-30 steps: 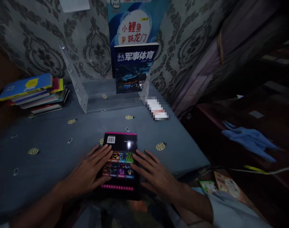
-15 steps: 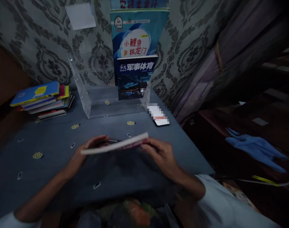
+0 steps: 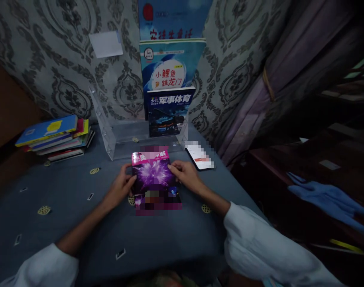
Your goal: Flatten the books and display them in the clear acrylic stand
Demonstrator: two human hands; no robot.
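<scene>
A book with a pink and purple cover (image 3: pixel 153 173) is held between my two hands, its front turned toward me. My left hand (image 3: pixel 124 184) grips its left edge, thumb on the cover. On the right edge, my right hand (image 3: pixel 185 174) pinches it with thumb and fingers. Just beyond stands a clear acrylic rack (image 3: pixel 110 137). At the rack's right side a dark blue book (image 3: pixel 170 115) leans in front of a teal book (image 3: pixel 153 63), with a taller blue book (image 3: pixel 176 18) behind them.
A stack of books (image 3: pixel 54 135) lies at the left of the table. Right of the rack is a phone (image 3: pixel 199 157). A white card (image 3: pixel 106 44) is on the patterned wall. Past the table's right edge are a curtain (image 3: pixel 244 103) and a blue cloth (image 3: pixel 328 199).
The book was nearly edge-on and lower; now it is tipped up with its cover showing, and both hands have moved forward toward the rack. The camera view has tilted up slightly.
</scene>
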